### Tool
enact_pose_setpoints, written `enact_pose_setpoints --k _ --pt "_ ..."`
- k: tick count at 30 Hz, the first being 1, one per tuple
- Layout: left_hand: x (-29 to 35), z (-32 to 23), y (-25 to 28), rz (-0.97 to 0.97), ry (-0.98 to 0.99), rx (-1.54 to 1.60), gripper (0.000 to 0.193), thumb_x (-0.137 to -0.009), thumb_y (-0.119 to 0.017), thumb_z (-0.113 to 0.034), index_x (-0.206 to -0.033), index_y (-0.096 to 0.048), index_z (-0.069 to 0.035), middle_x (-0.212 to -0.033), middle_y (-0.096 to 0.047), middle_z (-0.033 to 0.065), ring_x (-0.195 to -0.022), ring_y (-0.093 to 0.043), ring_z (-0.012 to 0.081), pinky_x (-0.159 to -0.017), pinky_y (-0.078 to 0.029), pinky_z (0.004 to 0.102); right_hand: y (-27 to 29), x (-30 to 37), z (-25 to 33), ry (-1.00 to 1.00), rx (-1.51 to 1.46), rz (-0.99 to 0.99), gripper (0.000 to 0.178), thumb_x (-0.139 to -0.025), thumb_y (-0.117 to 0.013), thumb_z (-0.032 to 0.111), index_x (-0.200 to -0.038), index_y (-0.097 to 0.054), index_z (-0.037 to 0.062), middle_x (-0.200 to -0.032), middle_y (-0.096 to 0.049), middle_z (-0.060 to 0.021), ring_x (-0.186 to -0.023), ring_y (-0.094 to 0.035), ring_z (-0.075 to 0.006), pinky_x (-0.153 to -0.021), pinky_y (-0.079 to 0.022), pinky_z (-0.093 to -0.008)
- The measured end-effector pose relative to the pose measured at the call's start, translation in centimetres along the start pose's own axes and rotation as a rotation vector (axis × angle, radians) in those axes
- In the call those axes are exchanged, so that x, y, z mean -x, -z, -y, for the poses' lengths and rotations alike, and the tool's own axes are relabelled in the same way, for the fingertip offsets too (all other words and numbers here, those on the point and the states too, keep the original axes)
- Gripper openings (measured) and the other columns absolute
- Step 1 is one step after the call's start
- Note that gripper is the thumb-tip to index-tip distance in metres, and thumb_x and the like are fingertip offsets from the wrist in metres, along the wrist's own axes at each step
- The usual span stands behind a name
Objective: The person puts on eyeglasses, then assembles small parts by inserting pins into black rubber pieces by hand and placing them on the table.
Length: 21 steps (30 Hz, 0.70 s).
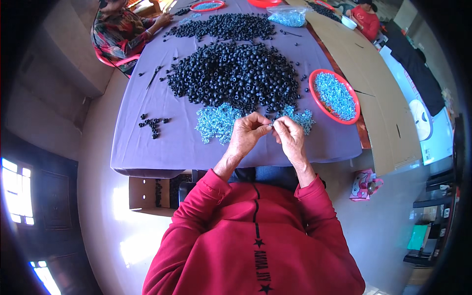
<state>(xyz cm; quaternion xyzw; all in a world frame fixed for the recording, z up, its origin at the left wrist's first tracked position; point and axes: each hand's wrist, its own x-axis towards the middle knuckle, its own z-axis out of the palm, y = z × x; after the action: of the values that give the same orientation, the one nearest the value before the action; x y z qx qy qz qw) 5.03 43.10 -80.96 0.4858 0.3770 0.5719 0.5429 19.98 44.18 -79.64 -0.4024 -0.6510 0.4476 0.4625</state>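
Above the table's near edge, my left hand and my right hand meet, with thumbs and fingers pinched together. A tiny pale piece shows between the fingertips, too small to name. Just beyond the left hand lies a heap of small blue-and-white pieces. More blue pieces lie beyond my right hand. A large pile of black, round, hollow caps covers the middle of the cloth. To its right sits a red plate full of similar blue pieces.
A few black caps and a thin dark tool lie at left. Another black pile and a clear bag are farther off. Flattened cardboard lines the right side. Two people sit at the far left and far right.
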Motion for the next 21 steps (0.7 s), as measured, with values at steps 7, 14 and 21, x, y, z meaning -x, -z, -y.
enact_pose_setpoints --k 7,14,21 --pt "0.2 0.0 -0.1 -0.02 0.038 0.0 0.005 -0.078 -0.063 0.0 -0.082 -0.059 0.0 -0.076 -0.062 0.0043 -0.07 -0.055 0.0083 -0.065 -0.046 0.0217 0.3 -0.1 -0.6 0.063 0.01 0.02 0.019 -0.088 -0.053 0.022 -0.084 -0.054 0.0031 -0.064 -0.053 0.0 -0.054 -0.048 -0.005 -0.049 -0.039 -0.0198" --pt "0.5 0.0 0.2 -0.001 0.194 0.214 0.003 -0.08 -0.062 -0.004 -0.08 -0.059 -0.002 -0.073 -0.061 0.0042 -0.064 -0.053 0.0085 -0.061 -0.044 0.0228 0.7 -0.2 -0.1 0.083 -0.106 0.01 0.01 -0.085 -0.055 0.011 -0.089 -0.054 0.0021 -0.073 -0.055 0.0001 -0.06 -0.05 -0.0055 -0.055 -0.043 -0.0198" --pt "0.2 0.9 -0.2 -0.018 0.03 -0.264 0.007 -0.078 -0.062 0.002 -0.083 -0.059 -0.001 -0.074 -0.059 0.0001 -0.071 -0.054 0.0062 -0.065 -0.044 0.02 1.9 -0.6 -0.5 0.108 0.021 -0.04 0.006 -0.083 -0.055 0.005 -0.088 -0.054 0.0015 -0.073 -0.055 0.0003 -0.059 -0.05 -0.0057 -0.056 -0.044 -0.0202"
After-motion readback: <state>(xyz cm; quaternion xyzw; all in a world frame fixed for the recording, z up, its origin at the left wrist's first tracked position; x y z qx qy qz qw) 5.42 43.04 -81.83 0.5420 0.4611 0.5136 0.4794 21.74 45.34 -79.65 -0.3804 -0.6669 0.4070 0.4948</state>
